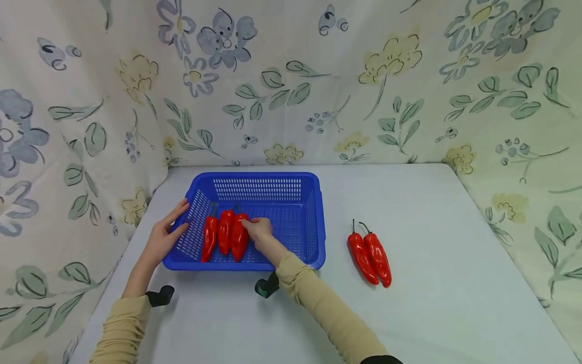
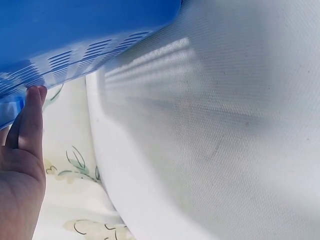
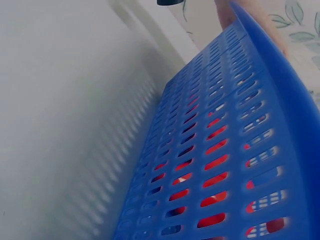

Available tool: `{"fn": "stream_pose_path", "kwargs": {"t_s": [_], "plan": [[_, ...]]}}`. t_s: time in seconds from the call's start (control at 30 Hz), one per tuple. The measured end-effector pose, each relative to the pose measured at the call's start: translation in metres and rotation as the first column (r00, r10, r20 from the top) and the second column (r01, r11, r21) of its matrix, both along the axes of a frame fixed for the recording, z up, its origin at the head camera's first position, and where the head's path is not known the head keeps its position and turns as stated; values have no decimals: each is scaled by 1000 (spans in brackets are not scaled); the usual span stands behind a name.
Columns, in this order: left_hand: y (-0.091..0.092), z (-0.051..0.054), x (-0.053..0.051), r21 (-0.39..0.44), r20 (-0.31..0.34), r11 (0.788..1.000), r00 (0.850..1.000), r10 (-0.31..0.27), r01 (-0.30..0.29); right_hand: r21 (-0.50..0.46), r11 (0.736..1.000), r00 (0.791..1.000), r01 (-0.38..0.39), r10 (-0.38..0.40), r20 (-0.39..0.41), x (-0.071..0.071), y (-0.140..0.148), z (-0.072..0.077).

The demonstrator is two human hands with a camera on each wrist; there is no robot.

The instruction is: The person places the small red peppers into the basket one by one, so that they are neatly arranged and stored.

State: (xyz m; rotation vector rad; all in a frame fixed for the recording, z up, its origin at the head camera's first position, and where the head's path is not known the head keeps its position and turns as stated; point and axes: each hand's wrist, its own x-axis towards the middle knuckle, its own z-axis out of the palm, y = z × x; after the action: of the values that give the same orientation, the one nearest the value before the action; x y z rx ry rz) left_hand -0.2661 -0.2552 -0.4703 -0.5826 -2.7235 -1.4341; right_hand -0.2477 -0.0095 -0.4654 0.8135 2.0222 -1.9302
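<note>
Three red peppers stand side by side in a blue plastic basket (image 1: pixel 291 210): a left pepper (image 1: pixel 209 237), a middle pepper (image 1: pixel 225 235) and a right pepper (image 1: pixel 239 240). Reaching over the basket's near wall, my right hand (image 1: pixel 260 232) pinches the right pepper near its stem end. My left hand (image 1: pixel 161 235) touches the basket's left side with its fingers extended; the left wrist view shows those fingers (image 2: pixel 33 120) against the slotted wall. Through the slots in the right wrist view, red pepper (image 3: pixel 215 180) shows, while the right hand's grip is hidden there.
Two more red peppers (image 1: pixel 369 258) with dark stems lie close together on the white table (image 1: pixel 454 283), right of the basket. A floral cloth (image 1: pixel 341 91) hangs behind the table and along its sides.
</note>
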Motion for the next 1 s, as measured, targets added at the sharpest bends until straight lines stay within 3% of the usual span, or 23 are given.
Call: {"fn": "stream_pose_path", "kwargs": {"t_s": [0.33, 0.57, 0.67, 0.87, 1.0], "plan": [[0, 1, -1, -34, -4, 999, 1000, 13, -13, 96, 995, 984, 34, -17, -177, 8, 2, 6], [2, 2, 2, -44, -4, 999, 1000, 17, -17, 69, 997, 955, 19, 2, -296, 16, 9, 12], [2, 3, 2, -47, -8, 999, 1000, 20, -20, 96, 995, 929, -21, 55, -367, 20, 14, 15], [2, 3, 2, -68, -10, 997, 1000, 21, -21, 226, 968, 825, -111, 217, -521, 34, 27, 19], [2, 3, 2, -43, -7, 999, 1000, 15, -15, 230, 959, 793, -165, 268, -548, 45, 37, 26]]}}
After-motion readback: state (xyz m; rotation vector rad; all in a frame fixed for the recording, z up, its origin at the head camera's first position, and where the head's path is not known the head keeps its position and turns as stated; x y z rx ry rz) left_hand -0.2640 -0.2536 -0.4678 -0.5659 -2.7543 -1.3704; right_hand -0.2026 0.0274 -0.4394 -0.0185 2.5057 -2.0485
